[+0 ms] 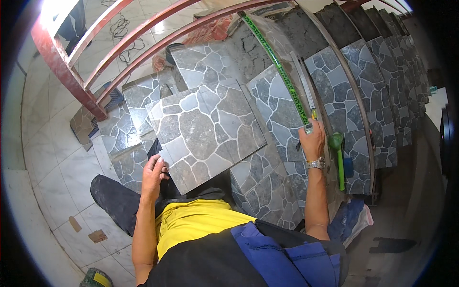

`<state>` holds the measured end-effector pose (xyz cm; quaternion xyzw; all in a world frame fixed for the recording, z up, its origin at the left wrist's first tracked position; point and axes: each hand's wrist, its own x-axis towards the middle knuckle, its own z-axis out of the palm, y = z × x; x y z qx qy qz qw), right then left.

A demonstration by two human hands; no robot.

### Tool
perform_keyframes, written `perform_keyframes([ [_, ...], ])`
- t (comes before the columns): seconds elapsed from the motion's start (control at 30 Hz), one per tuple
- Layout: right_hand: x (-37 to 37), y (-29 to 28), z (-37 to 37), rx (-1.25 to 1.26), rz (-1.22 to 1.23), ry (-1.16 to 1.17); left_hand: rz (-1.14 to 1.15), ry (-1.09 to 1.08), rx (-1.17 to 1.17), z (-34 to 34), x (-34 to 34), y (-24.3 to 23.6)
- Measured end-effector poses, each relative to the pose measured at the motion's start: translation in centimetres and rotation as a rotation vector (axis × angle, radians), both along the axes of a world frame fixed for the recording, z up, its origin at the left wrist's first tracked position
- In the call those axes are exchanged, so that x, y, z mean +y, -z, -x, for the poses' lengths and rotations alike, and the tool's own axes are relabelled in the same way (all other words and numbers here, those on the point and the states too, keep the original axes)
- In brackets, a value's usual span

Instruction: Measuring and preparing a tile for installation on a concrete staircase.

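A square stone-pattern tile (201,131) lies tilted over my lap. My left hand (154,174) is at its near left edge, fingers curled against the rim. My right hand (313,141) grips a tape measure (308,128) at the right, its green blade (275,60) pulled out away from me across the stair treads. The blade's far end reaches the red railing. Beside the blade lies a long thin metal bar (303,81) with a yellow end. A green mallet (336,140) rests just right of my right wrist, its handle pointing back toward me.
A red metal railing (158,43) curves across the far side. Stone-pattern steps (366,69) run to the right, some bare grey cement (246,50). More cut tiles (138,105) are stacked at left. A cable (122,31) lies on the pale floor beyond. A dark bucket (98,278) stands at lower left.
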<state>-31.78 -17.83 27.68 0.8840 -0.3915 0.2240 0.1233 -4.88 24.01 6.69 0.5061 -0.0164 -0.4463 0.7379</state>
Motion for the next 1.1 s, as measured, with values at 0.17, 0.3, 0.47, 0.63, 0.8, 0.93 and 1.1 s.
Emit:
perform_keyframes([
  [0.17, -0.1, 0.0, 0.1, 0.018, 0.001, 0.007, 0.003, 0.086, 0.089, 0.3, -1.1, -1.5],
  [0.3, -0.1, -0.1, 0.2, 0.013, -0.032, 0.002, 0.09, 0.051, 0.187, 1.3, -2.3, -1.7],
  [0.47, 0.2, -0.3, -0.1, 0.009, -0.063, 0.028, 0.078, 0.004, 0.186, 2.3, -3.6, -0.4],
  [0.63, 0.0, -0.1, -0.1, 0.024, -0.043, 0.022, 0.03, -0.027, 0.132, 2.3, -3.7, 0.7],
  [0.8, -0.1, 0.3, -0.2, 0.015, -0.042, 0.039, 0.029, -0.031, 0.103, 1.9, -2.8, 1.4],
  [0.93, 0.1, 0.6, 0.0, -0.029, 0.001, -0.016, 0.018, -0.008, 0.098, 1.6, -1.6, 2.0],
  [1.1, 3.0, 1.6, -1.0, -0.026, -0.204, -0.022, -0.036, 0.011, 0.107, 1.4, 0.0, 2.6],
])
